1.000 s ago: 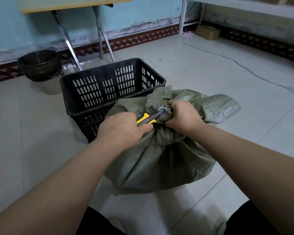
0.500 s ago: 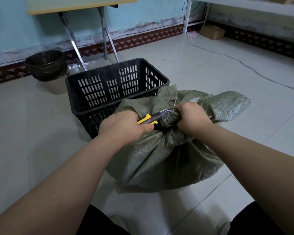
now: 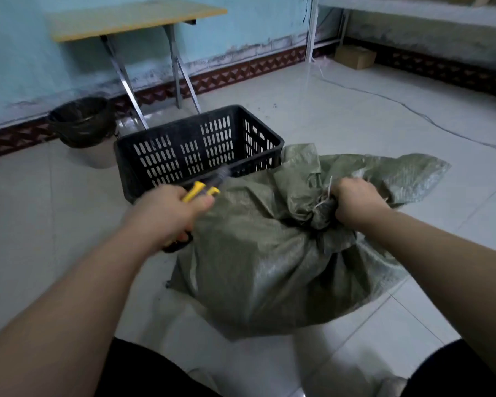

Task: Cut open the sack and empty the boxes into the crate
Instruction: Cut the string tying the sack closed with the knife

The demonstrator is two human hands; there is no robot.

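A green woven sack (image 3: 269, 253) stands on the tiled floor in front of me, its neck bunched and tied with white string (image 3: 324, 196). My right hand (image 3: 355, 202) grips the bunched neck. My left hand (image 3: 169, 213) holds a yellow and black utility knife (image 3: 204, 189), its blade pointing up and away towards the crate, apart from the neck. The black slotted plastic crate (image 3: 184, 156) stands just behind the sack, with nothing seen inside it. The boxes are hidden inside the sack.
A bin lined with a black bag (image 3: 80, 124) stands at the left wall. A folding table (image 3: 132, 21) stands behind the crate. A cardboard box (image 3: 355, 57) lies by a white rack at the back right. A thin cable (image 3: 413, 110) runs across the floor.
My left hand has pulled the knife away from the sack's neck to the left. My right hand, still gripping the neck, has drawn it to the right.
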